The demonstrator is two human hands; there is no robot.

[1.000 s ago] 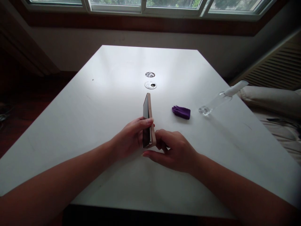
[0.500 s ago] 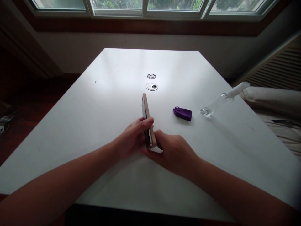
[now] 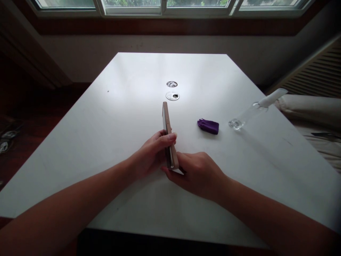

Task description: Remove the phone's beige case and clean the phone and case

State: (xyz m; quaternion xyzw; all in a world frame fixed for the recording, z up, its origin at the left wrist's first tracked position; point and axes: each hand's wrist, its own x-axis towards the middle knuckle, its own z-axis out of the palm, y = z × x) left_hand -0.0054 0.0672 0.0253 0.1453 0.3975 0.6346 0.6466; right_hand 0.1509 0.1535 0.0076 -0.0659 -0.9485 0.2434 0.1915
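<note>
A smartphone (image 3: 167,119) in a pinkish-tan case stands almost edge-on to me, tilted slightly, above the middle of the table. My left hand (image 3: 152,151) is closed around its lower half, with the thumb across the near edge. At the phone's bottom corner, my right hand (image 3: 201,172) grips with bent fingers and thumb; some of its fingertips are hidden behind the case. A thin silvery strip of the phone shows beside the case there. To the right, a small purple cloth pouch (image 3: 208,126) lies on the white table (image 3: 128,92).
A clear glass bottle (image 3: 246,113) with a white top leans to the right near the table's right side. Two round cable holes (image 3: 172,95) sit in the tabletop beyond the phone. Beige cushioning (image 3: 314,106) adjoins the right edge, and a window (image 3: 197,3) is ahead.
At the bottom corner the case sits closer over the phone, and less silver edge shows. Both hands keep their hold. The view has shifted slightly.
</note>
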